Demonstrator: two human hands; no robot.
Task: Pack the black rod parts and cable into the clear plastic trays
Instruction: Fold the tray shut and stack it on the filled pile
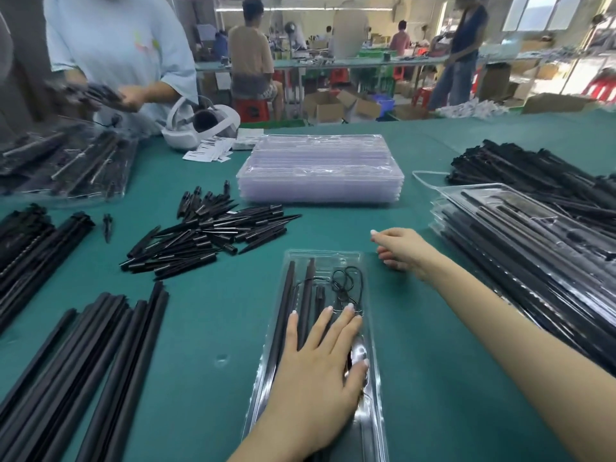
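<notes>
Fingers of the left hand (316, 371) lie straight and spread, pressing flat on the contents of a clear plastic tray (373, 378) that rests on the green table (213, 328) directly before the person. Under and beyond the fingertips, two long black rods (293, 295) occupy the tray's left channels, a short black piece (320, 295) sits between them and a coiled black cable (348, 285) in the right compartment. The right hand (400, 250) hovers just beyond the tray's far right corner, fingers loosely curled, holding nothing. Outward: a heap of pointed black tips (213, 235) to the left, loose black tubes (83, 371) at near left, a stack of empty trays (320, 170) ahead, filled trays (520, 248) stacked at right.
</notes>
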